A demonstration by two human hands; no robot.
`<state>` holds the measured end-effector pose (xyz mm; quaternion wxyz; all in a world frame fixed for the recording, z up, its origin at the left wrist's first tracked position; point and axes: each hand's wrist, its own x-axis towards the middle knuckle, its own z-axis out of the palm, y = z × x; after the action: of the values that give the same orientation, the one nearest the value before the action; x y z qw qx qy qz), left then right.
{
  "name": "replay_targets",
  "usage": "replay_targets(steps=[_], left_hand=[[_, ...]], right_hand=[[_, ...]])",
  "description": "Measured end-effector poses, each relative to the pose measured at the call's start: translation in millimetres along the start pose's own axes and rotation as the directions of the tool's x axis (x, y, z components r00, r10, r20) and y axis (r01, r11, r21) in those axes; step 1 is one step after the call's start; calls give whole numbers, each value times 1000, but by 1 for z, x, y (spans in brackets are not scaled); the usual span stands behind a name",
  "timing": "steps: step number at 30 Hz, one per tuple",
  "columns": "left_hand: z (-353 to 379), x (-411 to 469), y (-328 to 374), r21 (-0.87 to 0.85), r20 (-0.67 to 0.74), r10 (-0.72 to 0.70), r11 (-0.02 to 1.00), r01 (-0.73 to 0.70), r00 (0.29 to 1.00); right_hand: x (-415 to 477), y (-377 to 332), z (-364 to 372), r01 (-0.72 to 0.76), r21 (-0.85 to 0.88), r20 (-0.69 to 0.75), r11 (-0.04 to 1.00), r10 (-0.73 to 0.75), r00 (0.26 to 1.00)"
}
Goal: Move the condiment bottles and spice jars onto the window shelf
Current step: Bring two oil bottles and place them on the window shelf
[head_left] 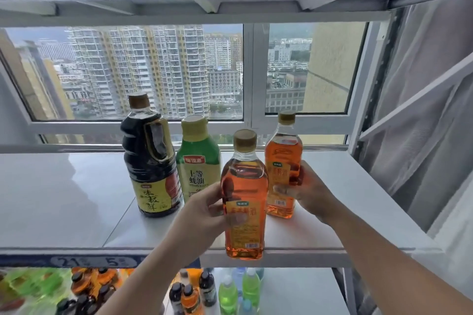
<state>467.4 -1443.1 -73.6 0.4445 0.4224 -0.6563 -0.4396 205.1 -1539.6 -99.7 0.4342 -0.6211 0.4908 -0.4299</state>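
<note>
1. The left hand (204,208) grips the near amber bottle (244,186) round its lower body, thumb across the label. The bottle is upright, its base overlapping the front edge of the window shelf (76,199).
2. The right hand (311,192) grips the far amber bottle (281,158), which stands upright on the shelf just behind and right of the first.
3. A dark sauce bottle (148,161) and a green-labelled bottle (198,161) stand side by side on the shelf, left of the amber pair.
4. Assorted bottles (204,291) stand below the shelf.
</note>
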Motion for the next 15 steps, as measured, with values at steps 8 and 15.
replay_targets(steps=[8, 15], left_hand=[[-17, -15, 10, 14, -31, 0, 1000, 1, 1000], [-29, -32, 23, -9, -65, 0, 1000, 0, 998]], right_hand=[[33, 0, 14, -27, -91, 60, 996, 33, 998], [46, 5, 31, -19, -53, 74, 998, 23, 997]])
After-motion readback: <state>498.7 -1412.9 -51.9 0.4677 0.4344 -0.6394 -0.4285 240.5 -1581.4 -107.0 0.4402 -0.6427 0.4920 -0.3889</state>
